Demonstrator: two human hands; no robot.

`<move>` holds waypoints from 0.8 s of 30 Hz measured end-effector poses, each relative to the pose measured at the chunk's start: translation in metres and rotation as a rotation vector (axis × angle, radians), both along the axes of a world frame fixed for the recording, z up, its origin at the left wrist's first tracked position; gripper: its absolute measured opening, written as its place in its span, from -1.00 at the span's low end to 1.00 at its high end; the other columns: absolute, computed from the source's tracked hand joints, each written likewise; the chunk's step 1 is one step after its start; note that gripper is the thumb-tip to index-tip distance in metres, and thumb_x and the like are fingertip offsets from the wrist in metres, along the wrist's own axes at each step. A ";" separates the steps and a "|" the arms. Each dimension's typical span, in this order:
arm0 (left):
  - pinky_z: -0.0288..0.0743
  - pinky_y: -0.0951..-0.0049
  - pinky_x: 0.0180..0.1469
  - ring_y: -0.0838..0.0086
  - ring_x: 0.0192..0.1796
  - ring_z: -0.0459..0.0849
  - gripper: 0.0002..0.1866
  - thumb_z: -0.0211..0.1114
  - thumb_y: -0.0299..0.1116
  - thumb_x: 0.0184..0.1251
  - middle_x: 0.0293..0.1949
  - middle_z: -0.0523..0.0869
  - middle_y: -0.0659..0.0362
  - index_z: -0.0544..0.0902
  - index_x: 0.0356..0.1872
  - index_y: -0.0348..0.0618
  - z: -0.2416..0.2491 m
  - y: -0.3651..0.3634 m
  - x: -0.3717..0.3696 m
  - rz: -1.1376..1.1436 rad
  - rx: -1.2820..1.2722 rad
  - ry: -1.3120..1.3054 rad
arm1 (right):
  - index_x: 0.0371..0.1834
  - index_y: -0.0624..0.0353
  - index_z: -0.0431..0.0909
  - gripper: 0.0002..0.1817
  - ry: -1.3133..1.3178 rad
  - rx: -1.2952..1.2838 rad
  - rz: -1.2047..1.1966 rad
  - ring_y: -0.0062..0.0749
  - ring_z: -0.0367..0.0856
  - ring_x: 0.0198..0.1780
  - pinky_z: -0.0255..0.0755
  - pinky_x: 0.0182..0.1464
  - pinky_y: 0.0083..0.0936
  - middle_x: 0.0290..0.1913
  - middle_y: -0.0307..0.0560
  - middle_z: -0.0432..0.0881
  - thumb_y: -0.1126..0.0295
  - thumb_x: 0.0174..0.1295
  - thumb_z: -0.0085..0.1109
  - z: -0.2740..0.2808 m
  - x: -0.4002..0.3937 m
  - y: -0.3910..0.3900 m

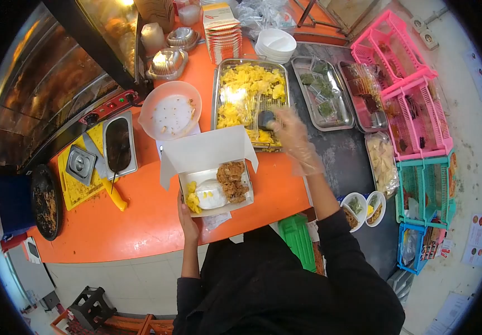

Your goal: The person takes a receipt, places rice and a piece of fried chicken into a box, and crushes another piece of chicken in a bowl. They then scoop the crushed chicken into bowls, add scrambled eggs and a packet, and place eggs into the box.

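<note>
An open white box holds fried chicken, a white mound that looks like rice, and yellow food pieces. My left hand grips the box at its lower left side. Above and to the right, my right hand wears a clear plastic glove. Its fingers are closed around something at the right edge of a metal tray of yellow food; a dark, rounded item shows beside the fingertips, and what they hold is unclear.
Left of the tray stands a pinkish bowl. A knife lies on a yellow board near a dark sauce tin. A tray of green packets and colored baskets stand at the right, with two divided bowls lower down.
</note>
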State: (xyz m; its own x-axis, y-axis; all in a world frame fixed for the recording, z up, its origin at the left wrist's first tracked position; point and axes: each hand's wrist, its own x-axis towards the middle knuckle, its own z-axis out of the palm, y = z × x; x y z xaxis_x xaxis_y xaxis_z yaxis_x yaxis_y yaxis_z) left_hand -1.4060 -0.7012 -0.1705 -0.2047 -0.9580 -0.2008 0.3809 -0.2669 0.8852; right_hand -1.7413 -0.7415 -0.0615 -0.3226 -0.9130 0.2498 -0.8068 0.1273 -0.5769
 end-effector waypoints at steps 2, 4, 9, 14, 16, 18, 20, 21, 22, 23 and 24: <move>0.04 0.28 0.38 0.26 0.38 0.15 -0.30 -0.12 -0.01 0.42 0.34 0.16 -0.04 0.00 0.36 -0.35 0.006 -0.003 -0.001 -0.024 -0.018 0.012 | 0.01 0.21 0.50 -0.63 0.239 -0.123 -0.125 0.04 0.43 0.10 0.29 0.16 -0.25 0.03 0.18 0.49 0.48 0.08 0.04 0.003 -0.026 0.009; 0.02 0.29 0.38 0.27 0.38 0.14 -0.31 -0.11 -0.03 0.42 0.35 0.15 -0.03 0.00 0.36 -0.35 0.008 -0.002 0.004 -0.032 -0.028 0.011 | -0.12 0.30 0.53 -0.70 0.229 0.008 -0.250 0.08 0.48 -0.01 0.35 0.08 -0.19 -0.12 0.21 0.55 0.53 0.04 0.03 0.003 -0.039 0.045; -0.08 0.31 0.41 0.29 0.41 0.08 -0.34 -0.07 -0.13 0.41 0.38 0.10 0.00 0.01 0.37 -0.34 0.013 -0.006 0.008 -0.066 -0.045 -0.060 | -0.27 0.27 0.55 -0.79 0.284 -0.017 -0.131 0.08 0.48 -0.06 0.36 0.02 -0.20 -0.21 0.19 0.56 0.53 0.00 0.03 -0.073 -0.061 0.083; -0.11 0.32 0.42 0.29 0.43 0.02 -0.35 -0.09 -0.13 0.41 0.39 0.07 -0.01 0.01 0.37 -0.31 0.010 -0.005 0.012 -0.083 0.012 -0.086 | -0.33 0.29 0.55 -0.84 0.229 0.290 -0.196 0.05 0.52 -0.17 0.41 -0.10 -0.21 -0.31 0.18 0.56 0.50 0.01 0.08 -0.043 -0.041 0.095; -0.12 0.32 0.42 0.29 0.43 0.02 -0.36 -0.09 -0.13 0.41 0.39 0.07 -0.01 0.01 0.37 -0.31 0.008 -0.007 0.012 -0.098 -0.008 -0.057 | -0.37 0.30 0.56 -0.84 0.026 0.377 -0.136 -0.06 0.56 -0.26 0.43 -0.19 -0.25 -0.37 0.14 0.56 0.43 0.05 0.10 -0.003 0.012 0.098; -0.13 0.32 0.42 0.29 0.43 0.01 -0.36 -0.10 -0.13 0.41 0.39 0.06 -0.01 0.01 0.37 -0.31 0.007 -0.008 0.014 -0.123 -0.023 -0.034 | -0.38 0.30 0.58 -0.80 -0.377 0.351 0.091 -0.15 0.58 -0.28 0.43 -0.20 -0.31 -0.38 0.10 0.58 0.36 0.10 0.11 0.028 0.084 0.087; -0.15 0.32 0.43 0.28 0.43 0.00 -0.36 -0.10 -0.13 0.42 0.39 0.06 -0.02 0.01 0.38 -0.30 0.007 -0.009 0.014 -0.140 -0.064 -0.048 | -0.31 0.29 0.59 -0.76 -0.523 0.392 0.292 -0.18 0.59 -0.22 0.43 -0.12 -0.36 -0.29 0.10 0.61 0.32 0.13 0.11 0.023 0.139 0.069; -0.15 0.32 0.43 0.28 0.43 0.00 -0.36 -0.10 -0.13 0.42 0.39 0.06 -0.02 0.01 0.38 -0.30 0.007 -0.010 0.014 -0.143 -0.062 -0.047 | -0.25 0.28 0.60 -0.74 -0.496 0.407 0.344 -0.17 0.59 -0.16 0.42 -0.05 -0.38 -0.24 0.12 0.62 0.30 0.15 0.11 0.010 0.158 0.059; -0.16 0.31 0.43 0.28 0.44 -0.02 -0.29 -0.07 -0.03 0.39 0.40 0.04 -0.02 -0.01 0.38 -0.30 0.008 -0.012 0.014 -0.163 -0.087 -0.018 | -0.25 0.28 0.60 -0.74 -0.496 0.410 0.340 -0.17 0.59 -0.16 0.42 -0.05 -0.38 -0.24 0.12 0.62 0.30 0.15 0.11 0.003 0.174 0.053; -0.17 0.29 0.43 0.28 0.44 -0.03 -0.22 -0.04 0.06 0.36 0.40 0.02 -0.03 -0.04 0.38 -0.30 0.007 -0.013 0.016 -0.184 -0.113 0.012 | -0.18 0.27 0.59 -0.72 -0.470 0.231 0.340 -0.18 0.57 -0.10 0.39 0.02 -0.38 -0.18 0.15 0.60 0.29 0.15 0.12 -0.003 0.187 0.048; -0.22 0.27 0.44 0.26 0.46 -0.07 -0.15 -0.03 0.15 0.33 0.41 -0.03 -0.04 -0.10 0.39 -0.28 -0.004 -0.013 0.020 -0.147 -0.106 0.013 | -0.11 0.25 0.58 -0.68 -0.442 0.052 0.336 -0.19 0.55 -0.04 0.36 0.09 -0.38 -0.12 0.17 0.59 0.28 0.15 0.12 -0.012 0.194 0.045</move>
State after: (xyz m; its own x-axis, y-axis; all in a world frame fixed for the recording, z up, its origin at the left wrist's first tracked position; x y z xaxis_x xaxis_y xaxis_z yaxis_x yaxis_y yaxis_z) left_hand -1.3864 -0.7142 -0.1749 -0.3456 -0.9334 -0.0964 0.3564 -0.2256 0.9067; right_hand -1.5477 -0.6966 -0.0730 -0.0753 -0.9913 0.1083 -0.4903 -0.0577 -0.8696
